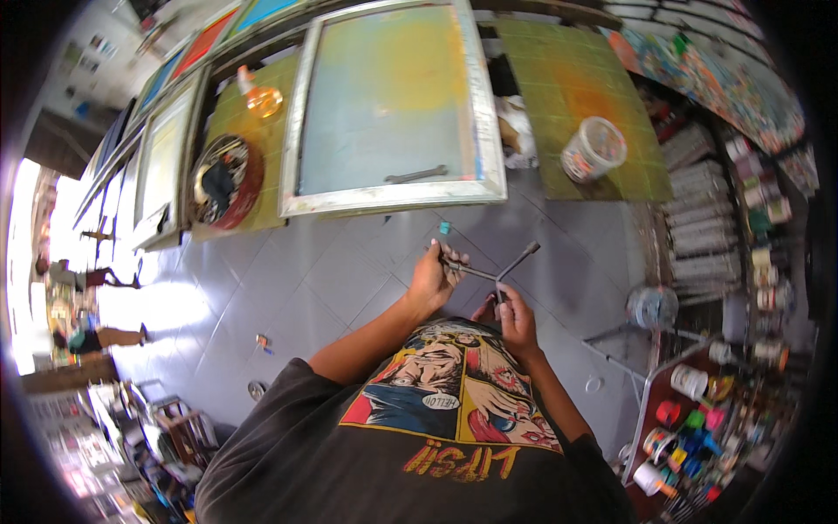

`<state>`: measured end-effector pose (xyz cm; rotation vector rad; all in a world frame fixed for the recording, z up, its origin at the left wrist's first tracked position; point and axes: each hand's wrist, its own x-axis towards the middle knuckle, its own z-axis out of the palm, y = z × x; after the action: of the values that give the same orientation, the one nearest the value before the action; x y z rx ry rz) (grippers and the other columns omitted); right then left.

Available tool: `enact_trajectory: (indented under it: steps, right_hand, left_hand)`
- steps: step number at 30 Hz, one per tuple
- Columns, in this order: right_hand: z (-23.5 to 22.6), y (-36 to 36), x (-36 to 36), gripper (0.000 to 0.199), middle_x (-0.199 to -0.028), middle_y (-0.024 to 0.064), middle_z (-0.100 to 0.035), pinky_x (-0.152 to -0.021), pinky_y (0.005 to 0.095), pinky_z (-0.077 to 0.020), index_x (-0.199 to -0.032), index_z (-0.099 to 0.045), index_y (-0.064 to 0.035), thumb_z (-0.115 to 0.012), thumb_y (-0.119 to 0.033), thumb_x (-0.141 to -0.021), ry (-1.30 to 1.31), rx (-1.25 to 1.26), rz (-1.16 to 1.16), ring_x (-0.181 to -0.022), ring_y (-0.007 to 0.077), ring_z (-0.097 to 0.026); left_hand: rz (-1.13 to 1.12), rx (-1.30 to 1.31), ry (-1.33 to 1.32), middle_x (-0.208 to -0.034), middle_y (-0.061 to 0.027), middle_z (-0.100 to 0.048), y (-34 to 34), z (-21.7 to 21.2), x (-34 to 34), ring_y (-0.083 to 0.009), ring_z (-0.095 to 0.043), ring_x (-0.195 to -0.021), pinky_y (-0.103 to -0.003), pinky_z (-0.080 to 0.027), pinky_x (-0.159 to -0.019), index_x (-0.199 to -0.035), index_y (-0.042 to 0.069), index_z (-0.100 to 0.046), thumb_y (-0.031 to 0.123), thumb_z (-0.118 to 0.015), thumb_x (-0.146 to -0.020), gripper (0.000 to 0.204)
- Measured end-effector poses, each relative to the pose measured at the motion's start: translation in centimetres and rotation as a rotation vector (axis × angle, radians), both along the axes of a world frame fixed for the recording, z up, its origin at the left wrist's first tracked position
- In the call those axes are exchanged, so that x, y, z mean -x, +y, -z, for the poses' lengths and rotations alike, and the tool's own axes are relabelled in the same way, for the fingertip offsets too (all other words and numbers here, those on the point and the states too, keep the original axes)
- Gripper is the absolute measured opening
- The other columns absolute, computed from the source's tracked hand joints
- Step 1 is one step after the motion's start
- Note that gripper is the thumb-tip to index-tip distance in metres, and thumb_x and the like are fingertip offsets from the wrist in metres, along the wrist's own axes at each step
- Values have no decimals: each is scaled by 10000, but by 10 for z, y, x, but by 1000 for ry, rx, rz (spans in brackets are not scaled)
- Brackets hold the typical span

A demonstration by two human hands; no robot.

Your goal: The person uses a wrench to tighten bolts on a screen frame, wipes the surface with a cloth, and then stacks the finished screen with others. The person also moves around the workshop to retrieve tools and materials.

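Between my hands, above the floor, is a Y-shaped three-way socket wrench (527, 254) of dull metal. My left hand (431, 278) is closed around one of its arms. Thumb and fingers of my right hand (518, 320) pinch a second arm close to the centre, while the third arm points up and to the right, free. Ahead of both hands lies a screen printing frame (397, 203) with a pale metal border and yellow-blue mesh. A combination wrench (416, 175) rests on the mesh near its front edge.
Right of the frame, a clear plastic tub (594, 150) stands on a green board (559, 87). A red basin (229, 181) of odds and ends and an orange spray bottle (261, 99) are at left. A cluttered red table (653, 437) is at lower right. Two people stand far left.
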<state>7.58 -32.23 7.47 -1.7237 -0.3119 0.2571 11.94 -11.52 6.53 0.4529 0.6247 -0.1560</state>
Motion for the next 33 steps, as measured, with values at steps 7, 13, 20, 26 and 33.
enact_trajectory:
  steps: [7,13,20,26,33]
  right_hand:
    - [-37,38,-34,409,-791,3,-469,-649,219,-381,-1345,-382,5,-423,-77,-947,404,-289,-243,-684,72,-421]
    - [-64,72,-58,345,-764,-30,-424,-621,222,-340,-1300,-452,-27,-414,-117,-969,501,-598,-233,-654,67,-370]
    - [-74,115,-70,353,-730,-8,-434,-573,217,-329,-1275,-469,-15,-424,-184,-969,370,-575,-180,-611,73,-359]
    - [-62,180,-54,340,-729,-11,-425,-576,217,-334,-1277,-470,-24,-399,-159,-974,332,-507,60,-613,75,-353]
    - [-62,224,-47,338,-728,-15,-417,-564,202,-326,-1272,-476,-19,-392,-165,-979,267,-349,130,-623,65,-361]
  left_hand:
    - [-366,158,-63,-894,-73,-568,36,-40,24,-240,-564,-877,-392,-475,-780,-966,112,-488,406,-283,-1001,360]
    - [-665,-353,-71,-770,-38,-512,146,-68,43,-166,-500,-690,-320,-444,-628,-995,93,-504,431,-352,-983,371]
    - [-670,-1315,303,-718,-35,-511,428,-102,65,-135,-482,-577,-284,-400,-502,-986,24,-496,285,-529,-899,276]
    - [-86,-1719,650,-1258,-293,-497,536,-83,50,-358,-467,-1215,-389,-353,-1001,-1357,-24,-330,360,-555,-852,673]
    - [-216,-2424,259,-1278,-277,-459,522,-107,53,-422,-417,-1213,-446,-342,-1012,-1302,-1,-420,283,-661,-788,635]
